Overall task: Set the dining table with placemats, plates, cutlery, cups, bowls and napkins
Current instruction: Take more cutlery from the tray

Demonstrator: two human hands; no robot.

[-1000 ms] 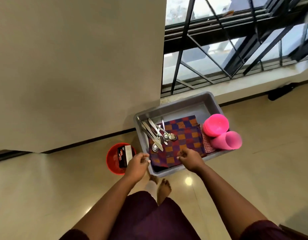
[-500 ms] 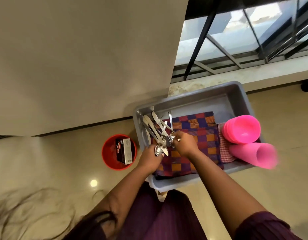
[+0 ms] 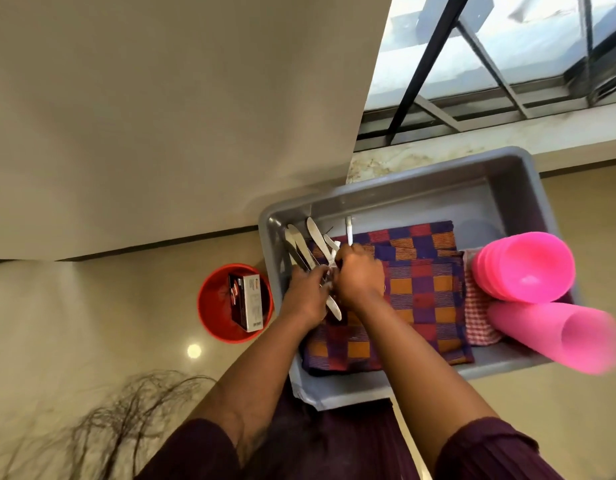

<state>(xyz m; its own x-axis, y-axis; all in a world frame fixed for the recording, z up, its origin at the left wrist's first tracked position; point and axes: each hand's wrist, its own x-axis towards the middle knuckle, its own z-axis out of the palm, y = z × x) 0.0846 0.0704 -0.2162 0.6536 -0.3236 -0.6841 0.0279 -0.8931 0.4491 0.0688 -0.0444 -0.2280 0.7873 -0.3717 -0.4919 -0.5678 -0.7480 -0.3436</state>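
Since half a second ago my left hand [image 3: 308, 292] and my right hand [image 3: 360, 273] have come together, fingers curled around the cutlery [image 3: 313, 244] lying on the checked placemats [image 3: 420, 289] at the left end of the grey tub [image 3: 403, 188].

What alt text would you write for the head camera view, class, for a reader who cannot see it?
Both hands, left hand and right hand, gather metal cutlery from a grey tub holding checked placemats, pink bowls and pink cups. A red bucket stands beside it.
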